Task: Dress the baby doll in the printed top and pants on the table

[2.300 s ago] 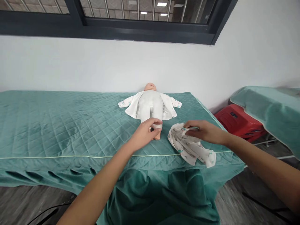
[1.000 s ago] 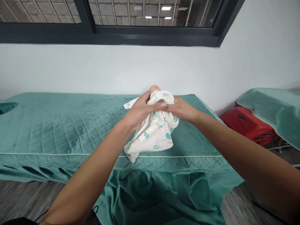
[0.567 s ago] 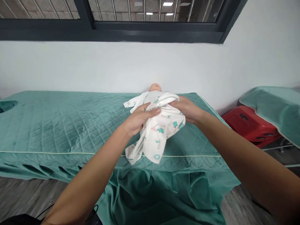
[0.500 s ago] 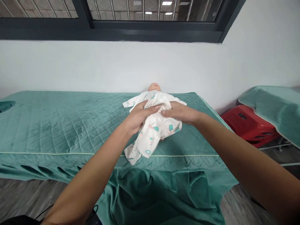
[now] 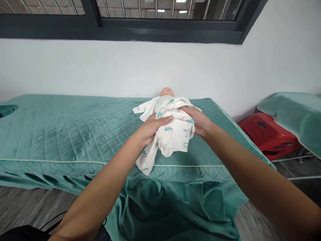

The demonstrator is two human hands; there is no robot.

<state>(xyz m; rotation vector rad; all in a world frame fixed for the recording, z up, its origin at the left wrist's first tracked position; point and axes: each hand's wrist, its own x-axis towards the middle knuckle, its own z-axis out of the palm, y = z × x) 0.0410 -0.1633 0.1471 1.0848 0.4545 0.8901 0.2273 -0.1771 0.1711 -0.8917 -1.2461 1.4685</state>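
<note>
White fabric garment with green print (image 5: 173, 137) is bunched before a white-jacketed doll (image 5: 167, 91) on the green quilted bedcover (image 5: 75, 129); the left hand (image 5: 151, 129) pinches one side, the right hand (image 5: 199, 121) holds the other, its fingers partly hidden.

Barred window (image 5: 125, 30) ahead, red plastic thing (image 5: 265, 134) at right

Beyond the fingers (image 5: 164, 120) I have a white wall (image 5: 100, 67); the window is dark-framed, with metal bars (image 5: 139, 8) behind it. Under the fingers I see a green quilted bed (image 5: 70, 134), stretching far to their left. Well to their right, the red plastic thing sits partly beneath a green cover (image 5: 296, 113).
</note>
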